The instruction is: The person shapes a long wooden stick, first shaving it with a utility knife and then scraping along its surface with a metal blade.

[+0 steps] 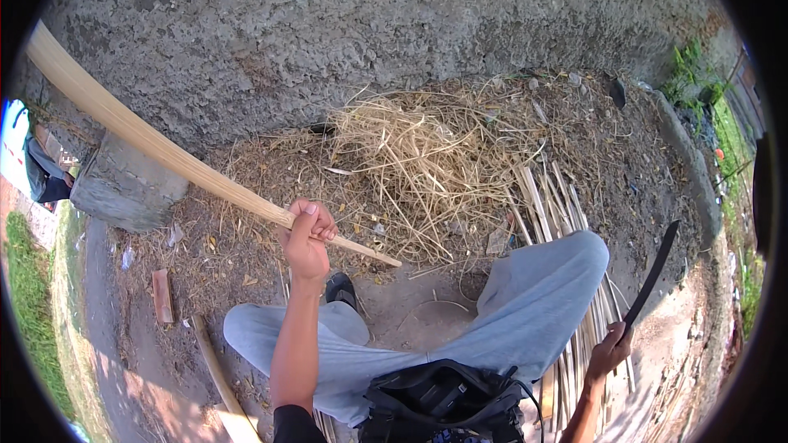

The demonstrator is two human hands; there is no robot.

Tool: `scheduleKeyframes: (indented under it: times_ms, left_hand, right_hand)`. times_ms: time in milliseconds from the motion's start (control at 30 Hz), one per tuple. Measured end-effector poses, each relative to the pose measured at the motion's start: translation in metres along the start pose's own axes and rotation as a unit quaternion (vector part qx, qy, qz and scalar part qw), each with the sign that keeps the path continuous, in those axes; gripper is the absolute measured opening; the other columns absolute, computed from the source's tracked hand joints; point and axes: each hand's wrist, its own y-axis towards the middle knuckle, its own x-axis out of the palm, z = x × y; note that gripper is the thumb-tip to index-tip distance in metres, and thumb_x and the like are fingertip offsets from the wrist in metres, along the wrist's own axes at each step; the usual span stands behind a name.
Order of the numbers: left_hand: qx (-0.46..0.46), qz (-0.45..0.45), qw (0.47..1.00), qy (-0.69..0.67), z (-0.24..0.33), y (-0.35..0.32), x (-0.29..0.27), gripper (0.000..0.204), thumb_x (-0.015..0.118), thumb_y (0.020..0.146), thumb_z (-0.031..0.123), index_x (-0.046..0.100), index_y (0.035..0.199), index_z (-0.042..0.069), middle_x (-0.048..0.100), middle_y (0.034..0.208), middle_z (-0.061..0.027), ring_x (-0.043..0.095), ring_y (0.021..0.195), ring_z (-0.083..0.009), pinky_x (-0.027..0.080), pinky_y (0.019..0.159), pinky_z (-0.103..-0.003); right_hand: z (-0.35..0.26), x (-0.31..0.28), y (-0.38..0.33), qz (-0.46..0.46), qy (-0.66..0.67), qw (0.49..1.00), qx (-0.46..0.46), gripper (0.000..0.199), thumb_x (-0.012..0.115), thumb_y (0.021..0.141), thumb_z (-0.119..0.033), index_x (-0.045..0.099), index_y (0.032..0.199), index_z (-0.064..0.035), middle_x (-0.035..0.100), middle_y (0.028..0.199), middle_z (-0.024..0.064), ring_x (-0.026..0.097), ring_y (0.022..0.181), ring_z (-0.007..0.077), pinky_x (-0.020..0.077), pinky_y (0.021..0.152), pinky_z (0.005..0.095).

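My left hand (pixel 308 234) is closed around a long pale strip of split bamboo (pixel 176 152), close to its lower end. From there the strip slants up past the far left edge of the view, and its short end points down over the dirt between my knees. Out to the right, beyond my knee, my right hand (pixel 609 351) grips the handle of a long dark machete (pixel 654 273), its blade tilted up and away from me. The blade and the bamboo strip are far apart.
Ahead lies a heap of bamboo shavings (pixel 419 152) below a rough grey wall (pixel 377 25). Several split bamboo strips (pixel 550 201) lie beside my right leg. A bamboo piece (pixel 215 369) and a brick (pixel 162 295) are at the left, near a concrete block (pixel 135 180). A black bag (pixel 447 398) rests at my lap.
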Motion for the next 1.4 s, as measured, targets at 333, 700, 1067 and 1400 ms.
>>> scheduleKeyframes:
  times_ms: [333,700,1067,1400]
  left_hand:
    - [0.072,0.050,0.994,0.068,-0.024,-0.013,0.011,0.043,0.044,0.103,0.027,0.028,0.066,0.012,0.028,0.048,0.0022,0.026,0.043,-0.0067,0.020,0.040,-0.026]
    - [0.085,0.258,0.948,0.163,-0.029,-0.009,0.042,0.054,0.045,0.101,0.032,0.023,0.054,0.015,0.021,0.045,0.0036,0.020,0.039,-0.0076,0.015,0.040,-0.028]
    - [0.107,0.251,0.953,0.132,-0.024,-0.018,0.036,0.044,0.045,0.099,0.021,0.026,0.060,0.013,0.023,0.047,0.0028,0.023,0.041,-0.0074,0.017,0.041,-0.027]
    - [0.131,0.225,0.956,0.134,-0.024,-0.034,0.033,0.049,0.044,0.099,0.024,0.021,0.057,0.015,0.018,0.047,0.0027,0.017,0.040,-0.0078,0.013,0.041,-0.028]
  right_hand:
    - [-0.241,0.191,-0.048,-0.513,0.059,0.817,-0.258,0.015,0.050,0.092,-0.008,0.057,0.098,0.0044,0.065,0.071,0.0183,0.066,0.067,0.0372,0.0516,0.061,0.0461]
    - [-0.213,0.253,-0.145,-0.611,-0.031,0.730,-0.304,0.019,0.046,0.090,-0.014,0.051,0.097,0.0031,0.063,0.075,0.0311,0.064,0.072,0.0483,0.0516,0.066,0.0561]
    - [-0.163,0.298,-0.169,-0.625,-0.006,0.744,-0.236,0.020,0.047,0.091,-0.015,0.053,0.094,0.0045,0.061,0.071,0.0311,0.062,0.069,0.0506,0.0500,0.064,0.0571]
    - [-0.138,0.312,-0.180,-0.631,0.004,0.748,-0.207,0.023,0.048,0.092,-0.018,0.054,0.094,0.0046,0.062,0.074,0.0320,0.062,0.072,0.0509,0.0512,0.066,0.0563]
